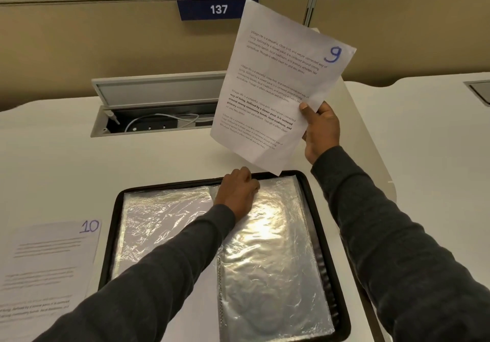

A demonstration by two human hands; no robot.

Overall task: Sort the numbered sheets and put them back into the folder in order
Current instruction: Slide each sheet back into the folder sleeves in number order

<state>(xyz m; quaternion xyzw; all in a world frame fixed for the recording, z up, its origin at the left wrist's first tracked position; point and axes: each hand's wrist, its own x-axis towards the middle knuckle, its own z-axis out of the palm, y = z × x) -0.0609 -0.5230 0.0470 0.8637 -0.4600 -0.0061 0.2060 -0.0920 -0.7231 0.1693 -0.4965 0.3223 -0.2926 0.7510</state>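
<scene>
Right hand pinches sheet 9. The thumb is flat on the printed face and the fingers are behind the paper, so the grip is narrow, just paper-thick. It holds the sheet's right long edge, low down near the bottom corner. Sheet 9 is in the air, clear of the table, at about 1 o'clock from the folder. The printed side faces the camera. Its long axis runs from 7 to 1 o'clock, with the top edge toward 1. A handwritten blue 9 is in the top right corner. The bottom corner hangs just above the folder's far rim; I cannot tell whether they touch.

Left hand is knuckles up, fingers curled down onto the top edge of the right-hand sleeve, close to the spine. I cannot tell whether it pinches the plastic or only presses it.

The folder lies open and flat on the table at 6 o'clock in view, with a black rim and its spine running 12 to 6. The shiny clear sleeves are crinkled. The left-hand sleeve is partly hidden by the left sleeve of the person's top.

Sheet 10 lies flat on the table at 9 o'clock from the folder, just beside its left rim. Its long axis runs roughly 12 to 6, with the number at the top right.

An open cable hatch sits at 11 o'clock from the folder, and the 137 sign is on the partition at 12.
</scene>
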